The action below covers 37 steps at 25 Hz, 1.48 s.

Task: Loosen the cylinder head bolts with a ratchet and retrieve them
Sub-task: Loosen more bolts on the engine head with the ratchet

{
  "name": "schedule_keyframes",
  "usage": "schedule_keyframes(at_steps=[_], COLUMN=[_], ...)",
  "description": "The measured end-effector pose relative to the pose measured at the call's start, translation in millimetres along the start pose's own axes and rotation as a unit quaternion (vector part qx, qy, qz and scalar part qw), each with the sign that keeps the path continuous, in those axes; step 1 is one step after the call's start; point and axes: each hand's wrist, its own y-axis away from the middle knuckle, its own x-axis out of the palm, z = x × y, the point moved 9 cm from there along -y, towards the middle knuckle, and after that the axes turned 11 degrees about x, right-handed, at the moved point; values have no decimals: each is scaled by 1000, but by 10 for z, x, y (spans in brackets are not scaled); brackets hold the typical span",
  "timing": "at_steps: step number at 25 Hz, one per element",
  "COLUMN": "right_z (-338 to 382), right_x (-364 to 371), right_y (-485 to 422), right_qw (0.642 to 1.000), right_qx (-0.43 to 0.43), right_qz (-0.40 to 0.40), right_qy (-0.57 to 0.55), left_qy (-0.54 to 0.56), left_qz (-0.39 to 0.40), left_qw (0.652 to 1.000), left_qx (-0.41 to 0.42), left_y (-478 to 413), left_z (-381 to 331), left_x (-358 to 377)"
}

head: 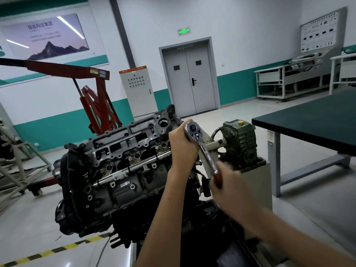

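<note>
Head cam: we've got the ratchet (202, 149) at the far-right end of the cylinder head (125, 157). Our left hand (183, 145) cups the tool's head, fingers curled round it. Our right hand (230, 183) wraps the red handle, blurred. The bolt is hidden under the left hand. Looks like the loosening step. Next we'd swing the handle w/ firm downward pressure so the socket doesn't slip.

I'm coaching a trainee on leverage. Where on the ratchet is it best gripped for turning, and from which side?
Grip the ratchet by its red handle at the near end, coming from the right, as the right hand does. That end lies farthest from the drive head, so leverage is probably greatest. The left hand steadies the drive head from the left.
</note>
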Motion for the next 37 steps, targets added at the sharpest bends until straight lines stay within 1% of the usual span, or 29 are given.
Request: schedule_keyframes(at_steps=[2, 3, 4, 6, 8, 10, 11, 12, 13, 14, 16, 17, 19, 20, 21, 22, 24, 26, 27, 29, 30, 31, 32, 33, 35, 37], right_z=[128, 168, 184, 91, 1, 41, 79, 96, 77, 21, -89, -92, 28, 118, 188, 219, 145, 33, 23, 106, 155, 168, 144, 87, -1, 29], right_x=[170, 205, 174, -1, -273, -531, -599, -610, -580, -516, -328, -213, 5, 83, 137, 150, 56, -138, -266, -496, -570, -593, -581, -521, -298, -54], right_y=[149, 169, 149, -7, -300, -595, -685, -720, -694, -611, -325, -169, 57, 123, 161, 159, 54, -179, -338, -629, -711, -739, -708, -616, -309, -49], right_qw=[996, 995, 996, 999, 989, 962, 948, 945, 951, 965, 990, 996, 1000, 998, 996, 996, 998, 994, 987, 962, 951, 947, 953, 966, 990, 999], right_qx=[21, 18, 6, -33, -78, -128, -146, -151, -141, -117, -50, -21, 9, 10, 7, 1, -18, -51, -81, -143, -162, -165, -154, -129, -64, -10], right_qz=[-16, -8, 3, 41, 62, 14, -13, -23, -19, -7, 7, 2, -14, -21, -18, -6, 36, 80, 81, 35, 5, -12, -18, -11, 12, 5], right_qy=[-91, -99, -84, -5, 105, 242, 282, 289, 273, 234, 131, 88, -10, -60, -84, -87, -40, 52, 110, 229, 263, 274, 262, 225, 123, 31], left_qy=[1, -2, -9, -20, -18, -19, -20, -19, -17, -14, -11, -11, -10, -4, 3, 5, -2, -5, -5, -4, -6, -8, -12, -14, -17, -11], left_qz=[-4, 1, 11, 27, 25, 18, 14, 12, 13, 14, 9, 7, -4, -12, -18, -19, -10, -5, 0, 15, 20, 19, 13, 4, -13, -19], left_qw=[1000, 1000, 1000, 999, 999, 1000, 1000, 1000, 1000, 1000, 1000, 1000, 1000, 1000, 1000, 1000, 1000, 1000, 1000, 1000, 1000, 1000, 1000, 1000, 999, 1000], left_qx=[-13, -11, -4, 8, 10, 9, 9, 11, 13, 15, 20, 19, 10, 5, 0, -5, -6, 1, 4, 8, 10, 12, 16, 20, 26, 16], left_y=[0, -8, -23, -50, -71, -81, -78, -78, -72, -63, -28, -8, 30, 39, 37, 25, -6, -36, -48, -64, -71, -76, -76, -68, -28, 13], left_z=[58, 77, 72, 26, -8, -38, -44, -42, -34, -25, -21, -18, 3, 22, 43, 66, 54, 18, 12, 12, 8, 1, -9, -21, -40, -3], left_x=[-7, -20, -30, -37, -20, -5, -12, -17, -17, -15, 1, 17, 17, 0, -24, -41, -58, -68, -62, -41, -41, -49, -64, -80, -92, -72])
